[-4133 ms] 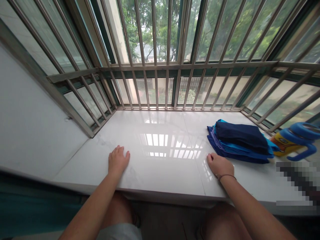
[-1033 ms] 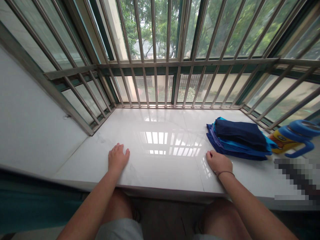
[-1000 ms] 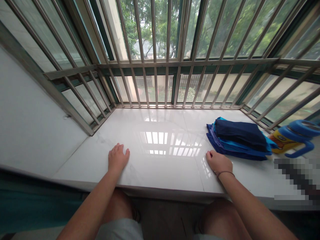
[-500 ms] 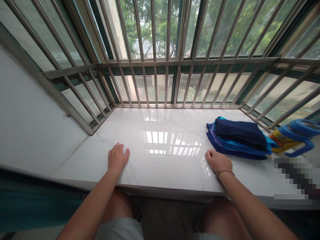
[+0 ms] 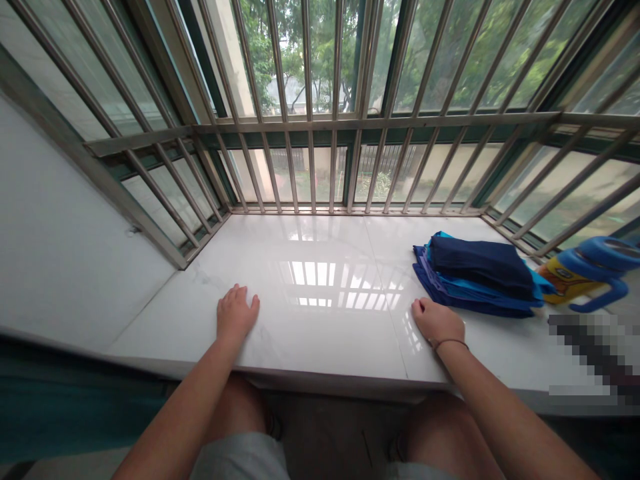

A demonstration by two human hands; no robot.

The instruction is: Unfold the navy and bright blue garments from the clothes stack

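Note:
My left hand (image 5: 237, 313) lies palm down on the white marble-like sill (image 5: 320, 340), its thumb apart from the fingers and nothing in it. Farther right, my right hand (image 5: 438, 322) rests on the same surface in a loose fist, with nothing showing in it and a thin dark band at the wrist. Just beyond that fist sits a stack of folded cloths (image 5: 480, 270) in navy, bright blue and purple. The fist is close to the stack's near left corner.
A yellow and blue bottle (image 5: 575, 273) with a blue handle stands right of the cloths. Metal window bars (image 5: 310, 123) enclose the sill at the back and sides. A pixelated patch (image 5: 595, 363) hides something dark at the right. Teal fabric (image 5: 75, 413) hangs lower left.

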